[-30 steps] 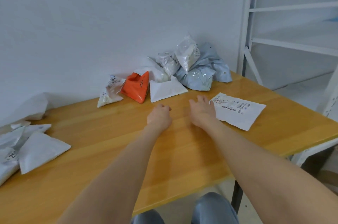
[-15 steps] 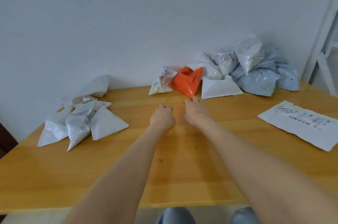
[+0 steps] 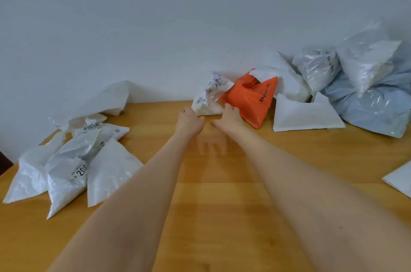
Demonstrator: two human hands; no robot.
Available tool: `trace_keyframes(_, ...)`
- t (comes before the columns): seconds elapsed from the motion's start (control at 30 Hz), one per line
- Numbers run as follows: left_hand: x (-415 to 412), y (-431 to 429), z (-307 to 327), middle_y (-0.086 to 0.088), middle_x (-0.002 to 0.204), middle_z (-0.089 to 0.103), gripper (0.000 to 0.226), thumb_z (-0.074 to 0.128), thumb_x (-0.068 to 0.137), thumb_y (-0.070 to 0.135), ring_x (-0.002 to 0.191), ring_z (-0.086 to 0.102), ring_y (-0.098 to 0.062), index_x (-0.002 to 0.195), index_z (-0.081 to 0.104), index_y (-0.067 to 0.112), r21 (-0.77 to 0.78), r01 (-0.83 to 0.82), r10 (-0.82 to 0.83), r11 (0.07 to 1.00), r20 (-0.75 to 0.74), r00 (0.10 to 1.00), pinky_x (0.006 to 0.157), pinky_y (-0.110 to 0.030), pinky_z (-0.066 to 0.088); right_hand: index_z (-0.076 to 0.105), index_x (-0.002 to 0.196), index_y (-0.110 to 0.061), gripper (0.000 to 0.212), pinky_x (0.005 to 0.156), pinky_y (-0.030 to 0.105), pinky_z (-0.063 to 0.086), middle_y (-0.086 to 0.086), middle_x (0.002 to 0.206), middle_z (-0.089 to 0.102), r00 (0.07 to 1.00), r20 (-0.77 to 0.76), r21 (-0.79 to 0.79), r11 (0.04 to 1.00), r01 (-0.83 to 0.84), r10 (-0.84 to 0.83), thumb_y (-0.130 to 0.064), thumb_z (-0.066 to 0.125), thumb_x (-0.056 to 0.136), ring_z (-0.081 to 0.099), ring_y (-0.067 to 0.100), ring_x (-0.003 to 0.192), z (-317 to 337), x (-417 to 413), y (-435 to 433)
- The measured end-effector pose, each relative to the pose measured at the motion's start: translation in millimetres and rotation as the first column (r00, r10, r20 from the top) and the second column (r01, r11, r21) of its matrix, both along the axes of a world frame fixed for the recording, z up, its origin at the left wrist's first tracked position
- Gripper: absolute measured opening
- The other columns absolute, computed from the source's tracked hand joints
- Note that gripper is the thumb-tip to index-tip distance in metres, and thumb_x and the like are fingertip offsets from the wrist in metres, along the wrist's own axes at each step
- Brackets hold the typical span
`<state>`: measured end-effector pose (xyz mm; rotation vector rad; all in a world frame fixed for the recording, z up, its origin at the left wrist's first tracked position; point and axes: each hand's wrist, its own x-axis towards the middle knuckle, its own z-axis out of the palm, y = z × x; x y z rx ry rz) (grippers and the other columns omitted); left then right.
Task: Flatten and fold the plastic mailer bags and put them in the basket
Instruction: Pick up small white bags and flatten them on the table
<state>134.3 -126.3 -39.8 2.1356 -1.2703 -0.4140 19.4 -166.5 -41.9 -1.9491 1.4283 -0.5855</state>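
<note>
A small crumpled white mailer bag (image 3: 208, 99) with barcode labels lies at the wall, touching an orange mailer bag (image 3: 250, 100) on its right. My left hand (image 3: 190, 118) is at the white bag's lower left corner with its fingers curled under and hidden from view. My right hand (image 3: 229, 116) reaches the seam between the white and orange bags, its fingertips touching the orange bag's left edge and its thumb spread out to the left. No basket is in view.
Several white folded bags (image 3: 73, 160) lie in a pile at the left of the wooden table (image 3: 222, 205). Grey, white and pale blue bags (image 3: 360, 85) are heaped at the back right. A flat white mailer (image 3: 400, 179) shows at the right edge.
Both hands have moved forward across the table from the bare middle to the white and orange bags at the wall. The view has swung left, away from the flat mailer.
</note>
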Motion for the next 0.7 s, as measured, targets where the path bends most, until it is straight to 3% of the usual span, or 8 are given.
trace_keyframes(0.13,9,-29,-6,-0.021,0.15,0.027,0.062,0.04,0.099,0.027,0.136,0.033,-0.034,0.153,0.012,0.018,-0.062,-0.002,-0.005,0.998,-0.114,0.994,0.108,-0.037,0.027,0.018,0.15,-0.007,0.082,0.108,0.034,0.03,0.015,0.151,0.023,0.993,0.122,0.037,0.999,-0.001,-0.003,-0.037,0.063,0.09,0.029,0.03,0.139,0,7,-27)
trace_keyframes(0.2,13,-39,-11,-0.015,0.153,0.027,0.059,0.036,0.099,0.033,0.139,0.029,-0.031,0.153,0.012,0.027,-0.053,0.039,-0.045,0.998,-0.114,0.992,0.111,-0.038,0.024,0.021,0.152,-0.015,0.071,0.111,0.036,0.029,0.014,0.153,0.028,0.984,0.158,0.048,0.995,-0.087,0.079,-0.036,0.056,0.094,0.027,0.03,0.141,1,12,-32)
trace_keyframes(0.3,12,-42,-14,-0.009,0.146,0.043,0.05,0.03,0.099,0.047,0.133,0.039,-0.031,0.146,0.035,0.029,-0.006,0.058,-0.059,0.998,-0.072,0.996,0.11,-0.04,0.03,0.04,0.144,-0.029,0.048,0.09,0.031,0.043,0.007,0.14,0.05,0.955,0.281,0.068,0.991,-0.118,0.094,-0.032,0.047,0.096,0.051,0.024,0.122,-1,18,-29)
trace_keyframes(0.37,9,-35,-14,-0.009,0.135,0.054,0.049,0.029,0.098,0.05,0.124,0.047,-0.032,0.135,0.049,0.026,-0.015,0.042,-0.043,0.999,-0.071,0.997,0.103,-0.04,0.036,0.051,0.136,-0.024,0.04,0.085,0.031,0.043,0.006,0.132,0.057,0.947,0.314,0.083,0.992,-0.093,0.063,-0.032,0.042,0.098,0.054,0.021,0.108,-3,17,-24)
trace_keyframes(0.47,0,-19,-12,-0.01,0.118,0.061,0.051,0.031,0.097,0.051,0.109,0.054,-0.03,0.121,0.056,0.014,-0.027,-0.011,0.009,1.0,-0.091,0.996,0.086,-0.036,0.04,0.045,0.139,-0.008,0.043,0.099,0.037,0.042,0.011,0.138,0.05,0.979,0.191,0.09,0.992,-0.087,0.068,-0.026,0.039,0.1,0.05,0.028,0.12,2,4,-8)
trace_keyframes(0.53,-9,-7,-9,-0.013,0.115,0.062,0.048,0.039,0.097,0.048,0.104,0.056,-0.03,0.115,0.055,0.006,-0.057,-0.074,0.064,0.996,-0.15,0.987,0.078,-0.033,0.038,0.05,0.133,-0.005,0.037,0.093,0.036,0.045,0.011,0.13,0.055,0.986,0.132,0.113,0.987,-0.113,0.098,-0.02,0.045,0.099,0.055,0.029,0.113,4,-8,5)
trace_keyframes(0.63,-21,15,-3,-0.016,0.128,0.056,0.06,0.061,0.09,0.04,0.116,0.054,-0.03,0.13,0.044,0.0,-0.115,-0.192,0.143,0.975,-0.341,0.929,0.085,-0.031,0.04,0.061,0.117,-0.006,0.028,0.075,0.033,0.045,0.013,0.113,0.064,0.982,0.113,0.147,0.975,-0.168,0.152,-0.018,0.054,0.093,0.059,0.024,0.091,7,-25,27)
trace_keyframes(0.7,-29,34,-2,-0.015,0.131,0.055,0.066,0.066,0.086,0.039,0.118,0.055,-0.03,0.136,0.042,0.001,-0.108,-0.179,0.129,0.978,-0.363,0.923,0.094,-0.033,0.044,0.064,0.112,-0.004,0.026,0.068,0.029,0.041,0.012,0.102,0.064,0.978,0.093,0.148,0.969,-0.196,0.184,-0.018,0.053,0.093,0.055,0.022,0.083,11,-40,45)
